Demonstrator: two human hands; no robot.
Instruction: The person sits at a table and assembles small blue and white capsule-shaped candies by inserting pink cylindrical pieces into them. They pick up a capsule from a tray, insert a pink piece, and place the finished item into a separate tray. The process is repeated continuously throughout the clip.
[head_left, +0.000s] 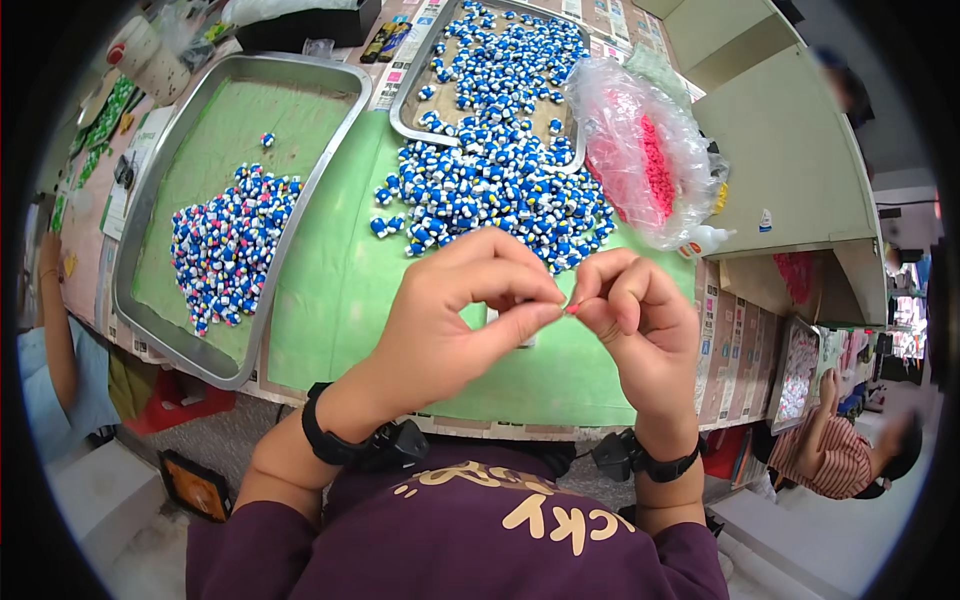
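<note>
My left hand [455, 310] and my right hand [645, 325] meet fingertip to fingertip above the green mat [330, 300]. Between the right thumb and fingers is a tiny pink piece [572, 309], too small to tell its kind. The left thumb and forefinger are pinched together beside it; whatever they hold is hidden. Just beyond the hands lies a heap of small blue-and-white figures [490, 195], spilling from a metal tray [398, 110]. To its right, a clear plastic bag [625, 110] holds many pink pieces [655, 165]. A small white object, mostly covered, shows beneath my fingers.
On the left, a second metal tray [125, 280] holds blue-and-white figures with pink bits [235, 245]. A white bottle [705, 240] lies by the bag. A pale cabinet [790, 150] stands at the right. Other people sit at both sides, one in a striped shirt [825, 455].
</note>
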